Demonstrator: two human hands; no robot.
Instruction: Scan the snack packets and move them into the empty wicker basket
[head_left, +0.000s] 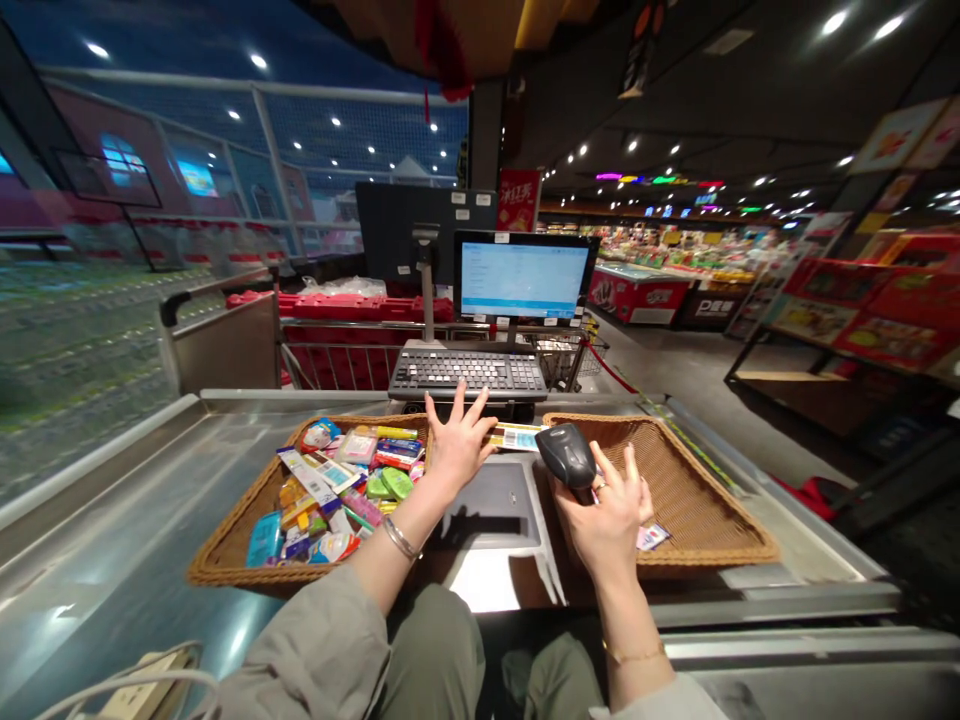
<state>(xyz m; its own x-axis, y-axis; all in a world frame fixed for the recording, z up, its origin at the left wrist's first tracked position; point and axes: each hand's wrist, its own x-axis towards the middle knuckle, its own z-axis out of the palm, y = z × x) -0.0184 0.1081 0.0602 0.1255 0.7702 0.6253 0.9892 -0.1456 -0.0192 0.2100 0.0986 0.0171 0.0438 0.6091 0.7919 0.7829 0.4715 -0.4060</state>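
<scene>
My left hand hovers with fingers spread just in front of the keyboard, holding nothing. To its left a wicker basket holds several small colourful packets. My right hand grips a black handheld barcode scanner over the edge of a second wicker basket. A small packet lies in that basket by my right hand. A striped packet lies between the hands, near the keyboard.
A lit screen stands behind the keyboard on the steel checkout counter. A flat scanner plate sits between the baskets. Shopping carts stand behind the counter. Shop shelves line the aisle at right. A power strip lies at bottom left.
</scene>
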